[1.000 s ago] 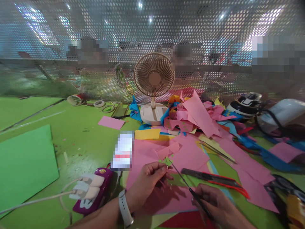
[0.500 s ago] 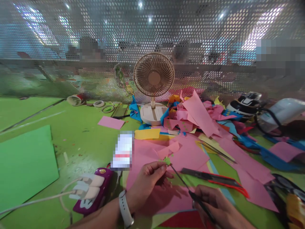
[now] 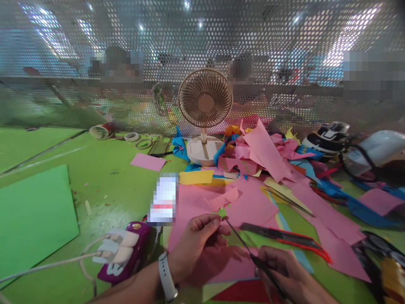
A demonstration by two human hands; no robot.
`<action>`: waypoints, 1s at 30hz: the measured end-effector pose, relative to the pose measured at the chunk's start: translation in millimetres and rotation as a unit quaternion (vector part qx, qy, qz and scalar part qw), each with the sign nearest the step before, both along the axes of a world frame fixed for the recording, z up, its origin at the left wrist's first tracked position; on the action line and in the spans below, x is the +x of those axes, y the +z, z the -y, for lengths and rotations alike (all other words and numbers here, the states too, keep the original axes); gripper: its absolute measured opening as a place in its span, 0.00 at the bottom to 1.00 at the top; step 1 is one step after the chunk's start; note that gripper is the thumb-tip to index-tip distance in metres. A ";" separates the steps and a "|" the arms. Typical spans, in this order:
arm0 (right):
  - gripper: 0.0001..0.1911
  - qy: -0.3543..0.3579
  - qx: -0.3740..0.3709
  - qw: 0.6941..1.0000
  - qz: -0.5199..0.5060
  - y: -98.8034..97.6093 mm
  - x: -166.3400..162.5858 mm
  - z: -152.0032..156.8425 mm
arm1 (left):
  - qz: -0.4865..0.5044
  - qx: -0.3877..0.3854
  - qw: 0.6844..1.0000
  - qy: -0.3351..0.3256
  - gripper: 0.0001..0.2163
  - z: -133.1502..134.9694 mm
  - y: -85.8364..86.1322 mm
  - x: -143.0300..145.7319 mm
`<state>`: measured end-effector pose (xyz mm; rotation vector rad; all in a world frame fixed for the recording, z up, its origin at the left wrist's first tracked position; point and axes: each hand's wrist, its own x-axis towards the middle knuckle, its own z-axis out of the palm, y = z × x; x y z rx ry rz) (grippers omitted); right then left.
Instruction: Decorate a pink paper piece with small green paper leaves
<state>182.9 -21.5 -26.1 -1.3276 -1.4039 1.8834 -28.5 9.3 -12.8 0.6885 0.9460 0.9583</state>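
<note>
My left hand [image 3: 202, 234], with a white watch band [image 3: 167, 276] on its wrist, pinches a tiny green paper piece [image 3: 222, 212] between thumb and forefinger. In my right hand [image 3: 281, 266] are slim black-handled scissors [image 3: 237, 234], seen edge-on. Their thin tip reaches the green piece; whether the blades are parted cannot be made out. Under both hands lies pink paper [image 3: 190, 202]. Just beyond my right hand rests a utility knife [image 3: 281, 237] with a black and red body.
A fan [image 3: 205, 103] stands before a perforated metal screen. Crumpled paper scraps [image 3: 268, 147] are heaped to its right. Left of my hands are a lit phone [image 3: 163, 198], a purple power strip [image 3: 126, 253] with white plugs and cables, and a green sheet [image 3: 38, 219]. Tweezers [image 3: 294, 202] lie on the right.
The green paper piece has turned slightly and shows more of its face at my left fingertips. Both hands stay almost in place; the view shifts a little.
</note>
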 end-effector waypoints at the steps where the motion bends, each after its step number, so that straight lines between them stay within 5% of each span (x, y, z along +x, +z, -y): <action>1: 0.24 -0.003 0.000 1.000 -0.005 0.8 -0.2 0.2 | 0.001 0.003 1.000 -0.004 0.10 0.3 -0.1 0.2; 30: 0.25 -0.031 -0.011 0.999 0.020 1.3 -2.1 -0.5 | 0.011 0.011 0.999 -0.048 0.10 -1.3 4.4 -0.5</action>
